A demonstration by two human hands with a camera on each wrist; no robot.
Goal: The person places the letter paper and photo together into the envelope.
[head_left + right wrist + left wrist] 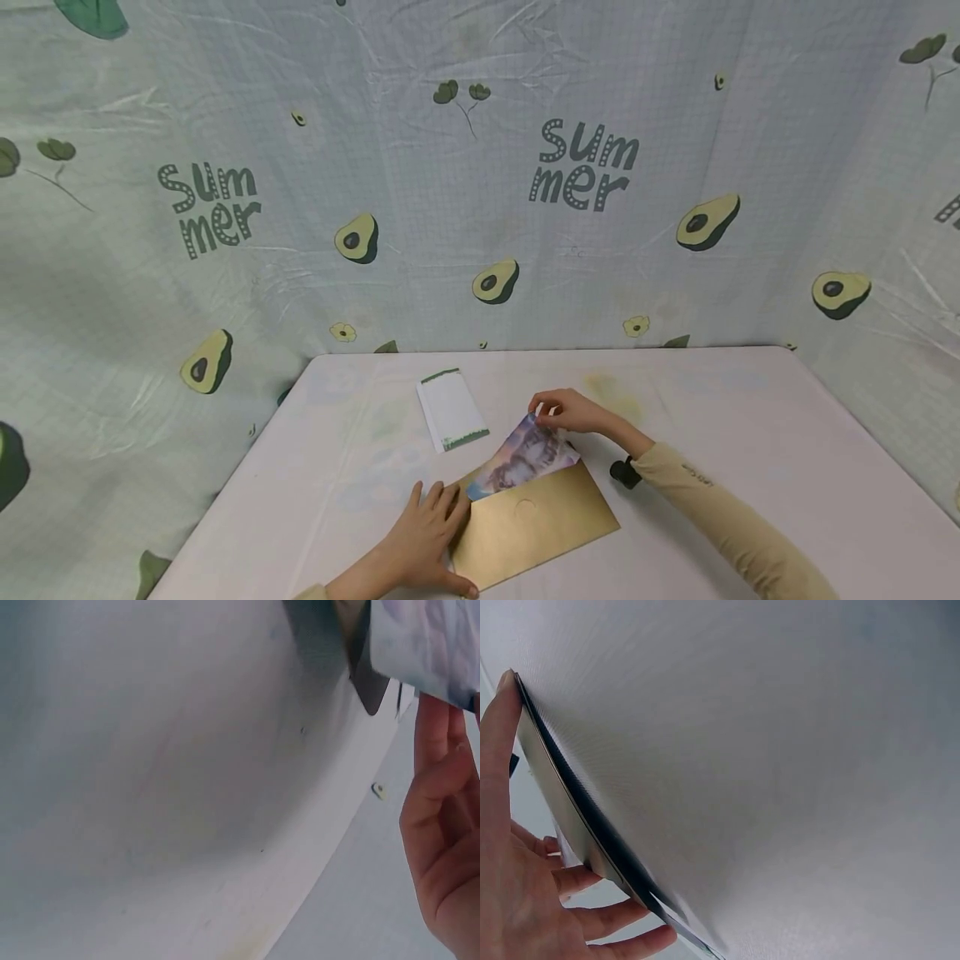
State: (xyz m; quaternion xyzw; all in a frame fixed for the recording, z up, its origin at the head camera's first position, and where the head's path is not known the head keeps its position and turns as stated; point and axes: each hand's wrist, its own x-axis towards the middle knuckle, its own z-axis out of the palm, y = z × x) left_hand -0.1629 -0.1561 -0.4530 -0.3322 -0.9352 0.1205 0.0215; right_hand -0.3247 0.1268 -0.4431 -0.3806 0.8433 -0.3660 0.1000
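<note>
A gold envelope [543,525] lies on the white table [750,433] near its front edge. A colourful picture card [528,457] sticks out of its upper left end, partly inside. My right hand [551,411] pinches the card's top corner; in the right wrist view the card [427,645] hangs above the fingers [439,817]. My left hand [438,521] holds the envelope's left end. The left wrist view shows that end as a thin dark edge [570,802] between thumb and fingers [592,919].
A small white card with green ends [452,408] lies flat behind the envelope, toward the table's back left. An avocado-print cloth [480,208] hangs as a wall behind and around the table. A small black thing [625,472] sits at my right wrist.
</note>
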